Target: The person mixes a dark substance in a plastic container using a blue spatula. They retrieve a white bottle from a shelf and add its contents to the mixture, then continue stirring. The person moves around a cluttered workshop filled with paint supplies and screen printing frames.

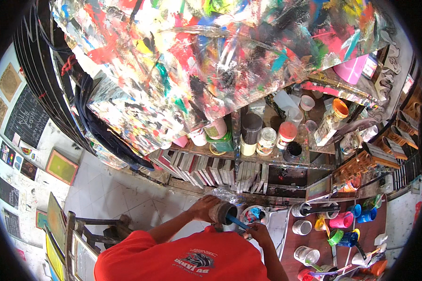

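My left hand [205, 208] is wrapped round a grey, paint-stained tub [219, 213], which is tilted with its mouth toward the right. My right hand [258, 231] grips a flat blue stick [237, 222], whose far end reaches to the tub's mouth. What is inside the tub is too dark to make out. Just beyond the stick stands a white round container [263, 215] with blue and red smears inside. Crumpled clear plastic [228, 195] lies behind the tub. A red shirt [183, 253] fills the lower middle of the view.
A table [286, 269] at the right holds several paint pots, including a pink pot [342, 219]. Ahead, a shelf [286, 161] carries jars above a row of stacked screen frames [199, 171]. A paint-splattered board [211, 61] spans above. Wooden frames [70, 241] stand at the left.
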The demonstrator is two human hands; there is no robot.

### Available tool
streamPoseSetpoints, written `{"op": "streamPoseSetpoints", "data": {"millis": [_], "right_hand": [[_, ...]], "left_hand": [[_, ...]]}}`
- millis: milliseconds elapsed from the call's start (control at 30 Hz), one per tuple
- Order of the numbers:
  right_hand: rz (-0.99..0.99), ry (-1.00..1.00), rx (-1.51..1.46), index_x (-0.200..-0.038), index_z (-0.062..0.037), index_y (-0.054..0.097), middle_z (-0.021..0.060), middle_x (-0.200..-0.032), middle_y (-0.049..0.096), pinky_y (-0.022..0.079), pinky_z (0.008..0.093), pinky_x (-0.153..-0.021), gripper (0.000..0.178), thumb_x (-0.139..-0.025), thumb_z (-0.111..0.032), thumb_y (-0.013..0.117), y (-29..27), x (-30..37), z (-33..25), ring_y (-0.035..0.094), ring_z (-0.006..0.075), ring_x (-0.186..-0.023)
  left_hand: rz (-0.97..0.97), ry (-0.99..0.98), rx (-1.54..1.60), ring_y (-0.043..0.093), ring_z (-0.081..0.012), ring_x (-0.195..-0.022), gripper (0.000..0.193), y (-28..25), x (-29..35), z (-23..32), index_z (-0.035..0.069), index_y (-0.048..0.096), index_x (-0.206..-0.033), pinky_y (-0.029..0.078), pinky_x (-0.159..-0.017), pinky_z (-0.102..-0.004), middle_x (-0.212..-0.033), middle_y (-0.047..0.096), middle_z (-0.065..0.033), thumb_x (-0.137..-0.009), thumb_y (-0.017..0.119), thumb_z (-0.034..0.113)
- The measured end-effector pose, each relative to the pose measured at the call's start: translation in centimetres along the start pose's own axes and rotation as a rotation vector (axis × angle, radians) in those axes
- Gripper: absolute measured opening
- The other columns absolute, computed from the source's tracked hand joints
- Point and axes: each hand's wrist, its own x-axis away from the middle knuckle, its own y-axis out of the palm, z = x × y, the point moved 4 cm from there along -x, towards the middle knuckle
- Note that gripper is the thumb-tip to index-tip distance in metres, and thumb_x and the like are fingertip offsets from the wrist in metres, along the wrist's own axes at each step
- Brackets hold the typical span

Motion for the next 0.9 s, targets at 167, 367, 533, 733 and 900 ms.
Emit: {"op": "streamPoseSetpoints", "data": {"millis": [167,367,533,733,900], "right_hand": [[-0.021,-0.03,-0.122,-0.108,0.0046,0.066,0.0073,-0.087,0.07,0.049,0.0291,-0.069,0.029,-0.085,-0.013,0.072,0.9,1.1,-1.7,0.063,0.0134,-0.076],[0.042,-0.111,-0.119,-0.107,0.0062,0.066,0.0118,-0.092,0.073,0.055,0.0339,-0.078,0.026,-0.09,-0.012,0.069,1.1,1.4,-2.2,0.069,0.0181,-0.083],[0.102,-0.115,-0.133,-0.107,0.004,0.067,0.0092,-0.089,0.072,0.054,0.0327,-0.074,0.025,-0.089,-0.012,0.07,1.3,1.2,-2.2,0.068,0.0168,-0.079],[0.192,-0.216,-0.059,-0.11,0.0033,0.066,0.009,-0.094,0.071,0.051,0.0299,-0.074,0.027,-0.089,-0.013,0.072,1.9,0.3,-0.1,0.065,0.0136,-0.083],[0.178,-0.106,-0.19,-0.112,0.0026,0.066,0.0055,-0.094,0.069,0.051,0.0286,-0.074,0.027,-0.09,-0.013,0.071,2.5,1.1,-0.3,0.062,0.0117,-0.082]], "left_hand": [[-0.002,-0.013,-0.002,0.044,-0.0377,-0.133,0.107,0.1,-0.4,-1.3,0.004,0.046,-0.14,0.033,-0.115,-0.0496,-0.14,0.049,-0.0183,-0.053,0.091,0.047],[-0.021,-0.061,0.008,0.039,-0.0388,-0.137,0.111,-0.6,-1.6,-0.9,0.005,0.043,-0.143,0.03,-0.117,-0.05,-0.143,0.045,-0.0192,-0.052,0.09,0.048],[-0.015,-0.103,-0.018,0.039,-0.0397,-0.136,0.112,-1.1,-2.5,0.1,0.004,0.043,-0.143,0.031,-0.117,-0.0499,-0.143,0.045,-0.0196,-0.052,0.091,0.048],[0.175,0.025,0.039,0.044,-0.041,-0.132,0.111,-1.8,-2.9,1.4,0.003,0.044,-0.138,0.036,-0.112,-0.0518,-0.137,0.048,-0.0213,-0.048,0.096,0.042],[0.201,-0.013,0.046,0.046,-0.0408,-0.127,0.105,-1.6,-3.5,1.8,0.003,0.047,-0.135,0.038,-0.108,-0.0524,-0.135,0.049,-0.0203,-0.049,0.095,0.04]]}}
